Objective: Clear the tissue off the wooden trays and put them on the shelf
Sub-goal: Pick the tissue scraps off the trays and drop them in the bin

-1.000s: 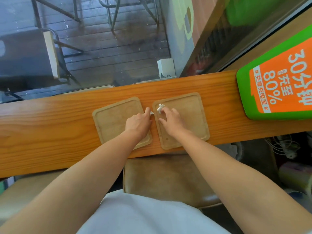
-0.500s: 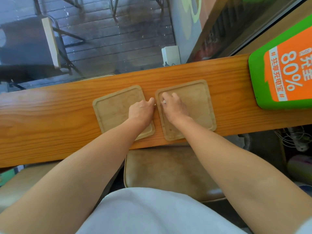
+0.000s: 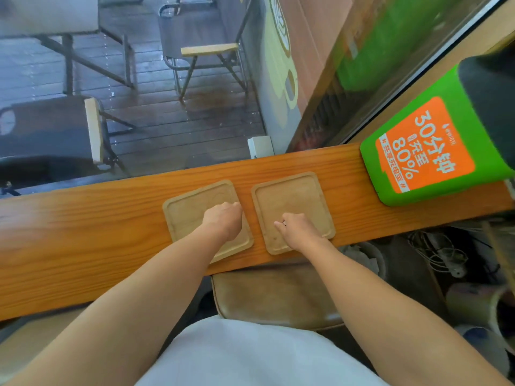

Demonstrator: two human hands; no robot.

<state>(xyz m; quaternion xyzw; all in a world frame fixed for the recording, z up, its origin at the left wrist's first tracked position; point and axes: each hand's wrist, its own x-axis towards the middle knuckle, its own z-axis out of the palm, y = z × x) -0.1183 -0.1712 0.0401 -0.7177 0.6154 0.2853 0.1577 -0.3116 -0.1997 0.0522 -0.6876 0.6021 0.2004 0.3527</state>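
Two square wooden trays are lying side by side, just apart, on a glossy orange-grained table, and a person is working over them with both hands. The left hand [image 3: 223, 218] is hovering fisted over the left tray [image 3: 189, 215]; whether it is holding tissue cannot be told. The right hand [image 3: 296, 228] is curling over the right tray [image 3: 289, 196], a sliver of white, probably tissue [image 3: 284, 223], showing at its fingers. Both trays (pale, matte, round-cornered, with a shallow raised rim) are looking bare, so the clearing step is likely ending. Next, the wads are needing disposal and the trays lifting by their rims; no shelf is in view. A green-and-orange sign [image 3: 429, 154] is resting at the table's right end.
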